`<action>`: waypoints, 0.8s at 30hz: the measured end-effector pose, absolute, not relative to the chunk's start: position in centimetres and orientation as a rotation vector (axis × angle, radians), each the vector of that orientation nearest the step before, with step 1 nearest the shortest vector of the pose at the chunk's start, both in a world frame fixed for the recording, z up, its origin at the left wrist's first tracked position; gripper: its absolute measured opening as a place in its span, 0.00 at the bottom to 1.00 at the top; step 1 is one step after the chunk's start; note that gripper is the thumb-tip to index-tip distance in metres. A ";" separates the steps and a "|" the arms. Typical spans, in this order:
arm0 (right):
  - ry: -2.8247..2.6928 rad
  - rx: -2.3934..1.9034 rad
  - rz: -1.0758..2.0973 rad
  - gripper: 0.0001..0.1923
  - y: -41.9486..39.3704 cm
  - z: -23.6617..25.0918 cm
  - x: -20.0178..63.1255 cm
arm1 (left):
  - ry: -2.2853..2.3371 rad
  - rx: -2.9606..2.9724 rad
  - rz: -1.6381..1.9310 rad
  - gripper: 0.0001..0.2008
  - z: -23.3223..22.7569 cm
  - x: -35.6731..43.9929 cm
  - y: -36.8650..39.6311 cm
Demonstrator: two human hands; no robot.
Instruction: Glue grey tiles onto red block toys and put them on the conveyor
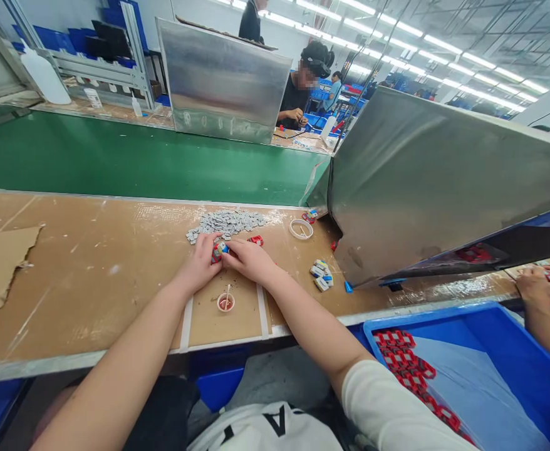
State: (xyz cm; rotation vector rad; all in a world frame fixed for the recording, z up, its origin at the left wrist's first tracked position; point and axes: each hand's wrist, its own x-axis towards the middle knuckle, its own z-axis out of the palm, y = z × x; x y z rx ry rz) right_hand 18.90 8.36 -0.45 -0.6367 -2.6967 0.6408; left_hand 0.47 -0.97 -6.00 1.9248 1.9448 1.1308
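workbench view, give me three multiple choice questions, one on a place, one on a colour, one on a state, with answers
1. Where does the pile of grey pieces lie?
A. on the bench beyond the hands
B. in the blue bin
C. on the cardboard sheet

2. What colour are the frames in the blue bin?
A. yellow
B. red
C. white

3. What are the left hand and right hand doing?
A. resting apart, empty
B. lifted off the bench
C. together on a small red part

Answers: 1 A, the pile sits just past the fingers. 2 B, the frames show red against the blue wall. 3 C, both hands meet at the part on the bench.
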 end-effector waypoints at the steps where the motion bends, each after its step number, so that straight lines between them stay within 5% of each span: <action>1: -2.733 -0.639 0.612 0.11 8.3 -0.5 18.9 | 1.940 1.931 1.121 0.30 -6.1 0.5 -1.0; 17: -2.304 -0.559 0.854 0.21 9.7 -2.8 18.2 | 1.692 1.903 1.163 0.34 -3.5 0.1 -1.9; 24: -2.348 -0.359 0.914 0.23 9.4 -1.7 18.8 | 1.979 1.863 1.294 0.29 -2.4 -0.2 -2.2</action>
